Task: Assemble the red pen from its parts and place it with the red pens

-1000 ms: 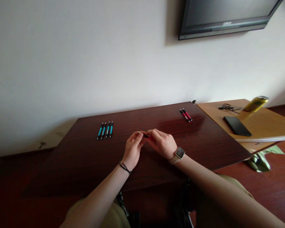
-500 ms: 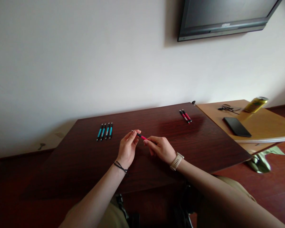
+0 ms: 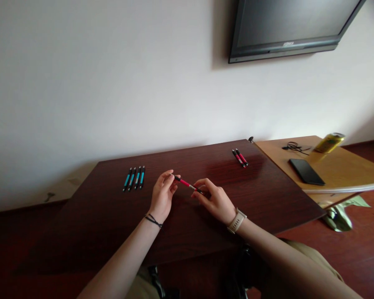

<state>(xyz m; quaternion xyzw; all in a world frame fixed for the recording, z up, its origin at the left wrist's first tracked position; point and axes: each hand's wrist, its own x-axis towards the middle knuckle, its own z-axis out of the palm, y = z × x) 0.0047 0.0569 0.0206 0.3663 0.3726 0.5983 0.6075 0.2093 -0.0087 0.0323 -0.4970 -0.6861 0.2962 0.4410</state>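
A red pen (image 3: 185, 182) with black ends is held slantwise above the dark table, its left end higher in view. My left hand (image 3: 161, 196) pinches the left end between thumb and fingers. Around the right end, the thumb and fingers of my right hand (image 3: 216, 201) are closed, partly covering the black tip. Several blue pens (image 3: 137, 178) with black ends lie in a row on the table, left of my left hand. Two more red pens (image 3: 239, 158) lie side by side towards the far right corner.
The dark wooden table (image 3: 190, 162) stands near a white wall. Against its right side is a lighter wooden cabinet (image 3: 352, 166) carrying a black phone (image 3: 306, 171), a black cable (image 3: 295, 147) and a yellow can (image 3: 329, 143). A television (image 3: 286, 29) hangs above.
My right hand has slid right along the red pen towards its end, uncovering more of the barrel. My left hand keeps its pinch. The whole view has shifted slightly.
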